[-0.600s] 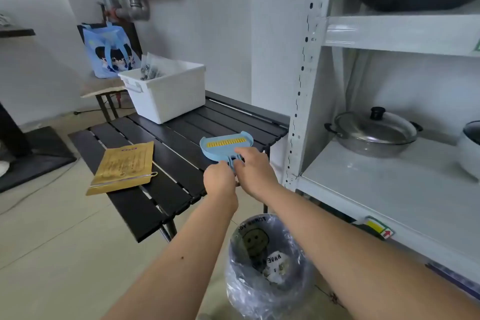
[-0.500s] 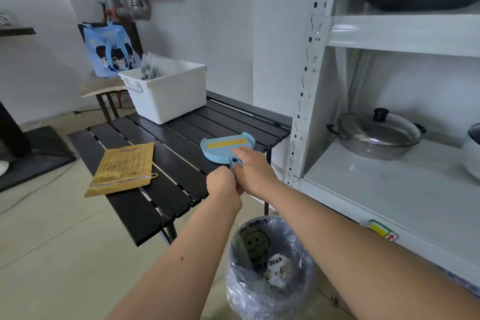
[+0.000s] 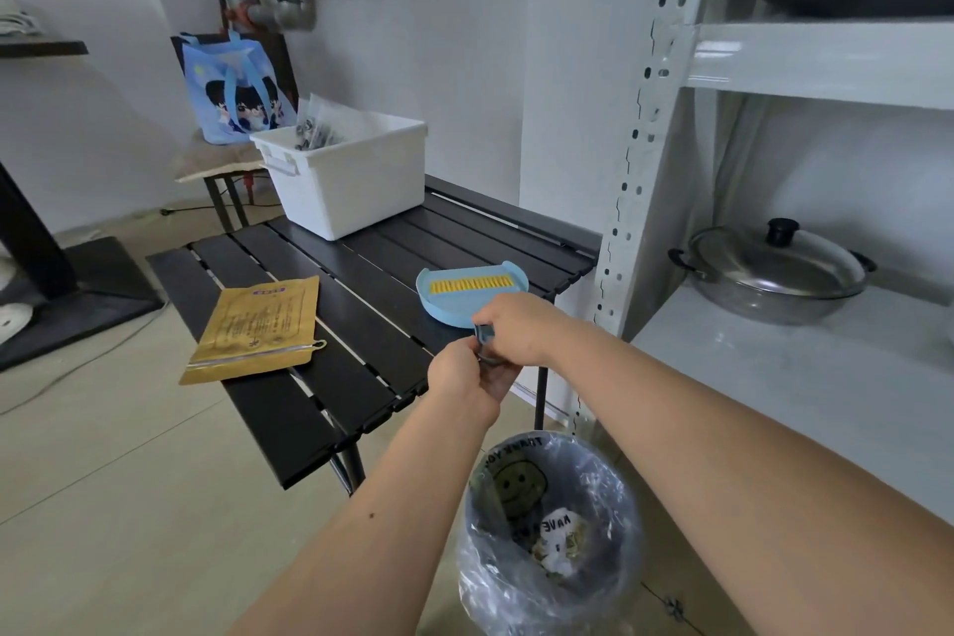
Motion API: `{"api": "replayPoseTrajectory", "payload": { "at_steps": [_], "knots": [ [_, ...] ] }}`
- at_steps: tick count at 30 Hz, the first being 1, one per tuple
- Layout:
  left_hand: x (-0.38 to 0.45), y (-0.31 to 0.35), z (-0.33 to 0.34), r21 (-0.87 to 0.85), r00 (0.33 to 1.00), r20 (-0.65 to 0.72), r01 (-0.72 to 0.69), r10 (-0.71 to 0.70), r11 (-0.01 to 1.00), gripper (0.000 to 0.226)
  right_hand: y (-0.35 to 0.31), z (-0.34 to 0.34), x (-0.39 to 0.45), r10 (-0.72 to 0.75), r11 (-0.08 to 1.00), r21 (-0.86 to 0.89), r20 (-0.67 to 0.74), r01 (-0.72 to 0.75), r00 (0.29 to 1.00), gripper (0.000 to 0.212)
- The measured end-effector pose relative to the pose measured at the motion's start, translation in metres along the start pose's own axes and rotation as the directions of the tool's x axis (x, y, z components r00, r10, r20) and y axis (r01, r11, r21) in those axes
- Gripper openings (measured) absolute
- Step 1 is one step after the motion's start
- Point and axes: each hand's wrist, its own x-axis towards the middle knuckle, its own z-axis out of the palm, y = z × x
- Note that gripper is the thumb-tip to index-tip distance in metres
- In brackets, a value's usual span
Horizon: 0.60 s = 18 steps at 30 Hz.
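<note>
Fingers of the left hand (image 3: 467,373) and right hand (image 3: 518,328) clamp a small blue-grey piece (image 3: 484,332), perhaps a clip. Just beyond the fingers, a blue tray (image 3: 450,311) lies on the counter (image 3: 361,325).

Plastic, painted metal and steel at the table's right end.
The tray (image 3: 448,311) was smooth, matt blue plastic with a ribbed yellow strip (image 3: 471,284); the small piece (image 3: 484,333) pinched by the left hand (image 3: 467,377) and right hand (image 3: 521,328) looked like dull grey-blue plastic. The table (image 3: 361,315) had satin black slats, the pouch (image 3: 258,325) at its left edge was glossy, and the pot (image 3: 774,274) was polished steel.
</note>
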Motion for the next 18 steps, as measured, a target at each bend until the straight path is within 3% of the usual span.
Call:
{"api": "replayPoseTrajectory", "payload": {
  "at_steps": [3,8,12,18],
  "knots": [
    [0.000,-0.001,-0.002,-0.024,1.000,0.003,0.012,-0.012,1.000,0.018,-0.001,-0.004,0.002,-0.016,0.993,-0.119,0.039,0.020,0.999,0.013],
    [-0.002,-0.003,-0.005,-0.037,1.000,-0.015,0.012,-0.013,0.999,0.016,-0.004,-0.006,0.001,-0.019,0.959,-0.282,0.061,0.036,0.998,0.023],
    [-0.006,-0.003,-0.007,-0.074,1.000,0.011,-0.008,0.009,0.997,0.020,-0.009,-0.005,-0.002,-0.055,0.938,-0.337,0.070,0.075,0.996,0.011],
    [-0.010,0.000,-0.005,-0.113,1.000,0.005,-0.025,0.025,0.993,0.023,-0.020,-0.013,-0.013,-0.091,0.933,-0.344,0.049,0.103,0.995,0.014]
  ]
}}
